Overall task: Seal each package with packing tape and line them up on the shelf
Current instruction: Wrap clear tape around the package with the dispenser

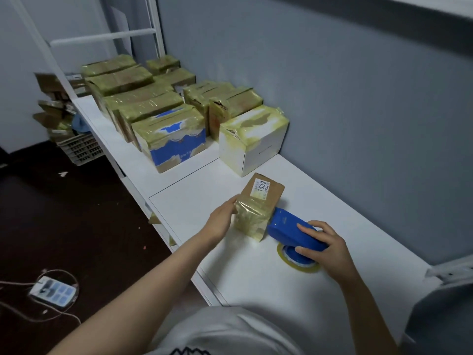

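A small brown package (258, 203) with a white label reading 1539 stands on the white shelf (194, 190); its near end is wrapped in yellowish tape. My left hand (221, 219) lies flat against the package's left side. My right hand (325, 248) grips a blue tape dispenser (291, 230), whose front end presses on the package's right side. The yellowish tape roll (298, 261) sits under the dispenser on the shelf.
Several taped packages (143, 103) stand in rows farther along the shelf, ending with a blue-and-white box (174, 144) and a white box (252, 139). A grey wall runs along the right. A crate (79, 148) and a power strip (52, 290) lie on the dark floor at left.
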